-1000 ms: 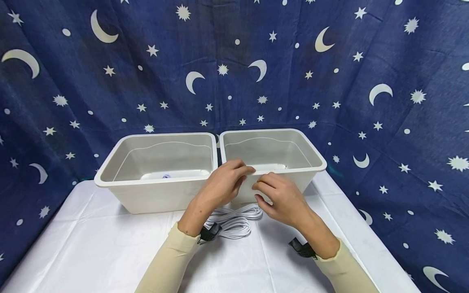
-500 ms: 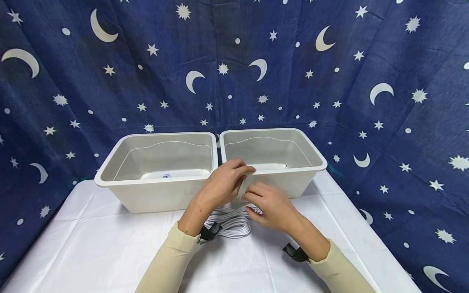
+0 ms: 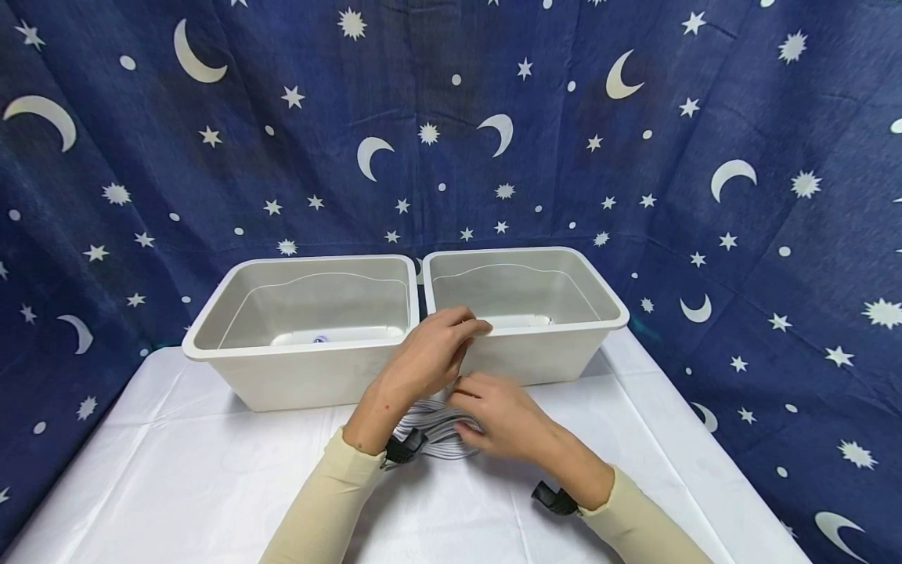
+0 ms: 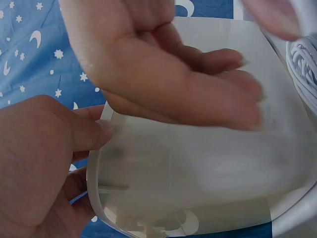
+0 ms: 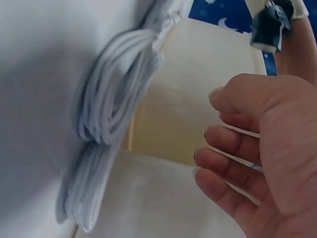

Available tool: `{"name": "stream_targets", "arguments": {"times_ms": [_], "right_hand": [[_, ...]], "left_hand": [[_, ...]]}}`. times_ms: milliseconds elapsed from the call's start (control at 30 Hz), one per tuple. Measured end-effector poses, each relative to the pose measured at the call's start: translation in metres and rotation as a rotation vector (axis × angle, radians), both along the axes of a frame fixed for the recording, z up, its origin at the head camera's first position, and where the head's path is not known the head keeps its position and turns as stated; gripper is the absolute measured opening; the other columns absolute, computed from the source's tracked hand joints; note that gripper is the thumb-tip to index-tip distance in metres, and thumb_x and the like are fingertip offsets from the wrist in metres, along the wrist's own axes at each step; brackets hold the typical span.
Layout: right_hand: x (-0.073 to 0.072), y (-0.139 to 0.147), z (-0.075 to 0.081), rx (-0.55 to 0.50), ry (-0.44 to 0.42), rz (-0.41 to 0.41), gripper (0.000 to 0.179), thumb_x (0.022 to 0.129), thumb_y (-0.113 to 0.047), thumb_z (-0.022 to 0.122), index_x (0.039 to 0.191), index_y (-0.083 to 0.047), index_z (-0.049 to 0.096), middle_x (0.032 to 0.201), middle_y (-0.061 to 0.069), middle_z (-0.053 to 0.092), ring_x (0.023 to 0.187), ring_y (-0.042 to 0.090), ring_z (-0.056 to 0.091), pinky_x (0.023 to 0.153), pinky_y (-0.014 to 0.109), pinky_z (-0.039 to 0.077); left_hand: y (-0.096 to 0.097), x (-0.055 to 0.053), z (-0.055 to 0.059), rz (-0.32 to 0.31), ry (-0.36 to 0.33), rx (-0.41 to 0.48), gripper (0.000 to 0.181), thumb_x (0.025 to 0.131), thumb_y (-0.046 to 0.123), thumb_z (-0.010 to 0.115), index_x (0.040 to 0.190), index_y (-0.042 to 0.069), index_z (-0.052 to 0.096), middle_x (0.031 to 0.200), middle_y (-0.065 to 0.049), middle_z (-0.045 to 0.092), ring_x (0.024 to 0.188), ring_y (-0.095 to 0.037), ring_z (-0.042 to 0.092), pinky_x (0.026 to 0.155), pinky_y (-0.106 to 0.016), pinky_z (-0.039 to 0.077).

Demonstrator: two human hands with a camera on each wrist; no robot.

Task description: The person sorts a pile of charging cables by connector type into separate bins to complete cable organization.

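Two light grey plastic bins stand side by side in the head view, the left bin [image 3: 296, 376] and the right bin [image 3: 550, 352]. My left hand [image 3: 430, 352] pinches the front rim of the right bin, thumb on the outer side in the left wrist view and fingers behind the rim. A coiled white cable [image 3: 437, 431] lies on the table before the bins, below my left wrist. My right hand [image 3: 500, 415] hovers over the coil's right part, its fingers loosely bent; in the right wrist view the fingers [image 5: 233, 144] stand apart from the cable [image 5: 111, 94] and hold nothing.
A small purple-marked object [image 3: 320, 339] lies in the left bin. White cloth covers the table [image 3: 176, 470], and a blue curtain [image 3: 317, 157] with moons and stars hangs behind. Black straps with small devices sit on both wrists, such as the left strap [image 3: 405, 446].
My right hand has moved down and left, from in front of the right bin's rim to over the cable. My left hand has stayed on the rim; bins and cable have not moved.
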State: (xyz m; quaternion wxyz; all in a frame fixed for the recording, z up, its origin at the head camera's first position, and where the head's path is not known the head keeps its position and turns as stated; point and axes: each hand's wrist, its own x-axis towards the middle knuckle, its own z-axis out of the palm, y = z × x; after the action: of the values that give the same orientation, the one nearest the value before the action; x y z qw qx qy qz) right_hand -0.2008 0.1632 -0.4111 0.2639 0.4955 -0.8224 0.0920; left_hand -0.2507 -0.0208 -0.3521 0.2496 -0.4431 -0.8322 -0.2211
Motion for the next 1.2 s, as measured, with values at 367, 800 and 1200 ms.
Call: {"name": "stream_targets", "arguments": {"times_ms": [367, 800, 1200], "right_hand": [[0.007, -0.016, -0.015, 0.106, -0.001, 0.021, 0.030, 0.079, -0.023, 0.086, 0.106, -0.017, 0.073, 0.104, -0.005, 0.066, 0.094, 0.014, 0.063, 0.083, 0.031, 0.054], [0.014, -0.029, -0.026, 0.227, 0.001, 0.032, 0.030, 0.082, -0.034, 0.085, 0.105, -0.020, 0.071, 0.112, -0.005, 0.069, 0.102, 0.015, 0.066, 0.093, 0.032, 0.053], [0.018, -0.035, -0.036, 0.275, -0.017, 0.030, 0.027, 0.082, -0.035, 0.087, 0.101, -0.024, 0.071, 0.107, -0.007, 0.064, 0.102, 0.014, 0.063, 0.090, 0.033, 0.053]], "left_hand": [[0.001, 0.002, -0.001, 0.017, 0.032, -0.055, 0.055, 0.088, -0.013, 0.061, 0.133, 0.015, 0.073, 0.117, 0.000, 0.066, 0.104, -0.019, 0.062, 0.095, -0.037, 0.050], [0.001, 0.003, 0.001, 0.040, 0.046, -0.084, 0.054, 0.091, -0.011, 0.062, 0.136, 0.018, 0.073, 0.120, 0.001, 0.067, 0.107, -0.020, 0.063, 0.094, -0.038, 0.049], [0.000, 0.006, 0.002, 0.097, 0.037, -0.109, 0.053, 0.094, -0.006, 0.064, 0.137, 0.024, 0.072, 0.119, 0.006, 0.069, 0.109, -0.019, 0.064, 0.091, -0.045, 0.041]]}}
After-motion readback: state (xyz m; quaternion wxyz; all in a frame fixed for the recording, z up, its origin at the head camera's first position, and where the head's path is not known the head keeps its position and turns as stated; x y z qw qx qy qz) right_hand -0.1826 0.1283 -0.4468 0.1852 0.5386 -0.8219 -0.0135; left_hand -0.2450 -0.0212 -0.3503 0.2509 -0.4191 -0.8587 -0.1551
